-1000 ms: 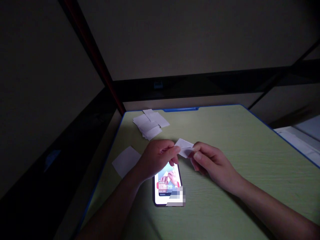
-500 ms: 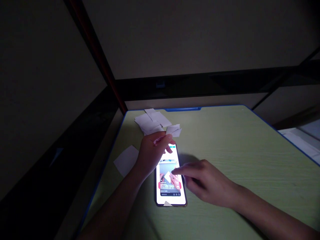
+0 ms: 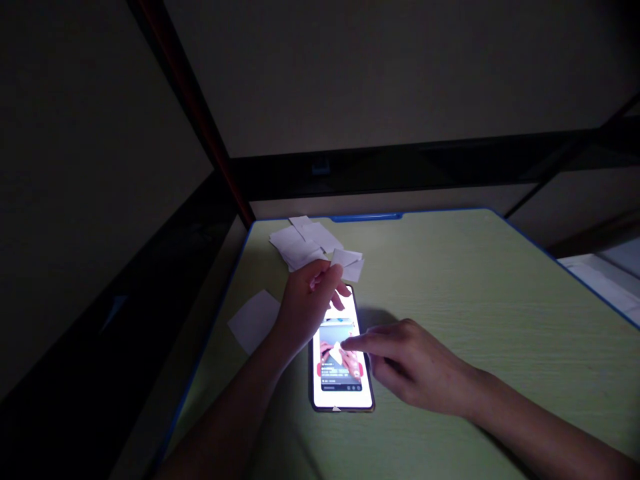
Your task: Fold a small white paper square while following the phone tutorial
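A folded piece of white paper (image 3: 349, 264) is pinched between the thumb and fingers of my left hand (image 3: 306, 303), just above the top end of a smartphone (image 3: 343, 399). The phone lies face up with its screen lit, showing a picture of hands with a white piece of paper. My right hand (image 3: 417, 363) is beside the phone, its index finger stretched over the middle of the screen and the other fingers bent. It holds nothing, and whether the fingertip touches the glass I cannot tell. My left hand hides part of the phone's upper left.
Several white papers (image 3: 300, 245) lie in a loose pile at the far left of the pale table (image 3: 450, 280). A single sheet (image 3: 254, 321) rests by my left forearm, partly covered. A blue rim edges the table, with a dark wall behind.
The folded paper in my left hand has turned slightly, so its folds show differently. My right hand stays almost in place over the phone, where the screen picture has changed a little.
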{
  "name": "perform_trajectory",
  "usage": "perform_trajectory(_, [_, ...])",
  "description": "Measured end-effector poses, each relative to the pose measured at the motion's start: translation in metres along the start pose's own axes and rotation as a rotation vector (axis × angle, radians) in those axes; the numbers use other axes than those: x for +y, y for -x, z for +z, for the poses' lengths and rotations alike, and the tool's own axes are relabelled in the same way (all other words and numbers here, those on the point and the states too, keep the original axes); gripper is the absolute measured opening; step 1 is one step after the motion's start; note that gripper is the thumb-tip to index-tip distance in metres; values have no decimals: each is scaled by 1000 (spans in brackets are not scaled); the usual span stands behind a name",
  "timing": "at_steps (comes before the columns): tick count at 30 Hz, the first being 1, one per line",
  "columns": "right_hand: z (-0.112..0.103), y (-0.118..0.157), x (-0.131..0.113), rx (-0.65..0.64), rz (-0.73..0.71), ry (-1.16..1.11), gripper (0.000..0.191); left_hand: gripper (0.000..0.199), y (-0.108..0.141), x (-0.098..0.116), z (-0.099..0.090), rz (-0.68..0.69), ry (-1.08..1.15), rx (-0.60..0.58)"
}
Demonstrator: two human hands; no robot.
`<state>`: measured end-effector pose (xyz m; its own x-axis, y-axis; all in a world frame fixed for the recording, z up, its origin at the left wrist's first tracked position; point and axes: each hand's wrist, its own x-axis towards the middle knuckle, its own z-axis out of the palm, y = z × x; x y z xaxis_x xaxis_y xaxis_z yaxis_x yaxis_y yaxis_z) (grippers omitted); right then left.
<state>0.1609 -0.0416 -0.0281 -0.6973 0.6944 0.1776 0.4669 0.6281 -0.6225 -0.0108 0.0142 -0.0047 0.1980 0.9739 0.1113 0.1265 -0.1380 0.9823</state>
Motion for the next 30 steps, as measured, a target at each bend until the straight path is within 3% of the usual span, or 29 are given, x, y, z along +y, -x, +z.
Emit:
perform_trajectory(4, [0,-2,-1,-51,-13,23,30,29,1,-1,0,2,12,1])
perform_trajectory(6, [0,-1,2,6,-1,20,29,30,1,-2,0,-4,14,-2])
perform_trajectory(8, [-1,0,7,156,57,-36,25,31,1,-2,0,-17,3,-13])
perform_trajectory(12, [-7,-1,13,595,239,-289,9,31,2,-1,4,-55,-32,-93])
perform_trajectory(14, [-11,-3,14,723,244,-430,11,30,4,-2,9,-71,-12,-171])
perform_trajectory(17, [-13,-7,14,758,216,-556,21,31,7,-3,17,-121,33,-239])
perform_trajectory(20, [-13,-9,16,779,247,-604,18,28,10,-5,22,-120,46,-302])
perform_trajectory(23, [-12,-9,18,770,259,-623,19,14,11,-6,24,-94,69,-257])
perform_trajectory(26, [-11,-9,15,742,244,-570,19,14,11,-7,24,-49,66,-179])
perform_trajectory(30, [-11,-8,10,762,216,-525,20,11,11,-8,24,-48,26,-191])
